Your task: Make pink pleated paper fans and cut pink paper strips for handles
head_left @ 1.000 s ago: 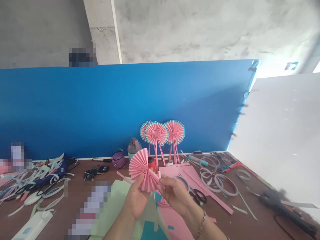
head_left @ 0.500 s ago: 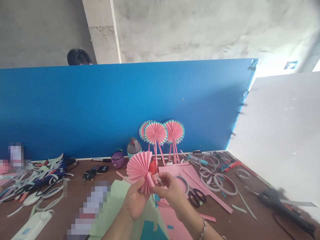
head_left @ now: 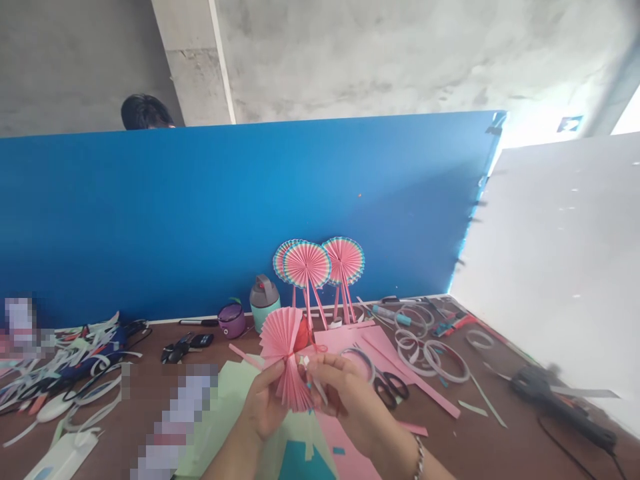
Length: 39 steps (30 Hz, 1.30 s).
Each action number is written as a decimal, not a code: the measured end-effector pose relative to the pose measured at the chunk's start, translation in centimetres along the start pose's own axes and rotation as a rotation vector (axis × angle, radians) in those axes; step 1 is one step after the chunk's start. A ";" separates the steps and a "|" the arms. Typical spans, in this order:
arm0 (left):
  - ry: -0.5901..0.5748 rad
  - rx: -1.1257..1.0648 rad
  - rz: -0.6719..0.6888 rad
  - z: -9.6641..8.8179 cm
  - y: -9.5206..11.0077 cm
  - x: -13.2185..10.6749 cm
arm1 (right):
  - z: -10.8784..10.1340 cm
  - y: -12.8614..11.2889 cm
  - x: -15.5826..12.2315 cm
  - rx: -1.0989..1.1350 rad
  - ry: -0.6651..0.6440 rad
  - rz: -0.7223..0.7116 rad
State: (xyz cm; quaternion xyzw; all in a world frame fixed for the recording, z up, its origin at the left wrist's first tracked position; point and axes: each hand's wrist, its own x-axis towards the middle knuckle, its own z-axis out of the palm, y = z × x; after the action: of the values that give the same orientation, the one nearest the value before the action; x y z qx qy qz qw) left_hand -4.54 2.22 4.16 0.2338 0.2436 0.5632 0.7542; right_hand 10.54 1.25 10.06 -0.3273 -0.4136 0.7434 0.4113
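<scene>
A pink pleated paper fan (head_left: 283, 340) is held above the table in front of me. My left hand (head_left: 265, 407) pinches its lower middle from the left. My right hand (head_left: 343, 397) grips the fan's folded centre from the right, fingers closed, with a small white scrap at the fingertips. Three finished round fans on pink sticks (head_left: 317, 267) lean against the blue partition (head_left: 200, 213) behind.
Scissors (head_left: 390, 387), tape rings (head_left: 430, 350), pink paper sheets (head_left: 370, 347) and a glue gun (head_left: 560, 400) lie right. Green paper (head_left: 225, 400), paper strips (head_left: 65, 373), a bottle (head_left: 263, 300) and a purple pot (head_left: 231, 320) lie left. A person's head shows over the partition.
The fan's pleats have been drawn closer together, and my right hand has moved left onto its centre. The view has shifted slightly.
</scene>
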 end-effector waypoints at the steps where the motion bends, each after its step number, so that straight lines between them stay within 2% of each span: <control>1: -0.028 0.045 -0.004 0.1 0.0 -0.1 | 0.1 0.2 -0.1 0.015 -0.008 0.017; 5: -0.062 0.160 0.003 0.7 0.1 -0.5 | 0.2 0.6 0.0 0.024 -0.017 0.051; 11: -0.080 0.212 0.013 0.8 0.1 -0.5 | 0.5 0.5 0.0 -0.003 -0.063 0.081; 19: -0.140 0.314 0.075 0.9 0.3 -0.6 | 0.4 0.7 0.2 0.013 -0.029 0.096; 39: -0.173 0.351 0.096 0.8 0.2 -0.5 | -0.3 1.4 0.9 -0.035 -0.043 0.092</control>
State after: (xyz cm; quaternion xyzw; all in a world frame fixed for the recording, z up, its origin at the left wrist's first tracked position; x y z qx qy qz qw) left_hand -4.31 1.75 4.91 0.4205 0.2608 0.5254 0.6922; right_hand 9.90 1.73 8.56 -0.3371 -0.4198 0.7609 0.3621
